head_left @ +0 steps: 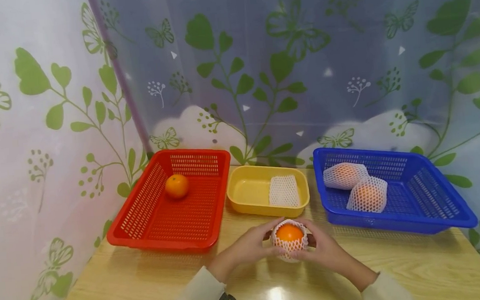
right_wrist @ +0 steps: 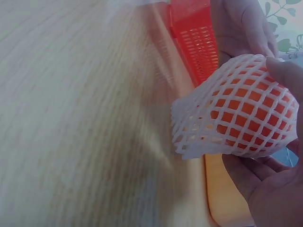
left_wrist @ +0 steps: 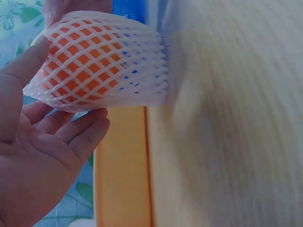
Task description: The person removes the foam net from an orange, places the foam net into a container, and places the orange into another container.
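Observation:
An orange sits partly inside a white foam net, its top bare in the head view. My left hand grips the netted fruit from the left, and my right hand grips it from the right. In the left wrist view, the left thumb presses on the mesh while the fingers lie beneath. The net extends past the orange as a loose, hollow end in the right wrist view. The fruit is held above the wooden table.
At left, a red basket holds one bare orange. A yellow tray in the middle contains a flat foam net. On the right stands a blue basket with two netted oranges. A patterned curtain hangs behind.

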Motion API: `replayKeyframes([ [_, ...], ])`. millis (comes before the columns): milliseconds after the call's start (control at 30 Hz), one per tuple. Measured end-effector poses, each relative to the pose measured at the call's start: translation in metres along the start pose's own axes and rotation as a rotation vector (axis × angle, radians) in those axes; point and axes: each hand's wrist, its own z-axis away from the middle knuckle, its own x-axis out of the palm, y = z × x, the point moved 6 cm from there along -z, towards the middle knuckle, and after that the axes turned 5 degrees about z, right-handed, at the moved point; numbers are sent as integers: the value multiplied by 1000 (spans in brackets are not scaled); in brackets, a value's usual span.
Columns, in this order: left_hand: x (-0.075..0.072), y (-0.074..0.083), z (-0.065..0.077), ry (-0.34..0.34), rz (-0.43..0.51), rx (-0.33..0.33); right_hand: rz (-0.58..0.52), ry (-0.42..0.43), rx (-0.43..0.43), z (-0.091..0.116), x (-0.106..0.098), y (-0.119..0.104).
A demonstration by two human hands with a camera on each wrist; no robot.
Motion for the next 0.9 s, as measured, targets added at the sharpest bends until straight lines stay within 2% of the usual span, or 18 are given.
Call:
replayKeyframes([
  [100,3,-5,3,5,5,-34,18,-9,25,2,2,5],
  [400,10,-13,7,-17,-75,-101,95,-49,112,9,9,14],
  [533,13,-17,8,-26,-98,-79,118,-67,147,12,11,16],
  [733,17,-20,7,-5,-128,-42,143,-51,154,15,13,20],
  [900,18,-20,8,14,-138,-55,163,-35,149,16,14,18],
])
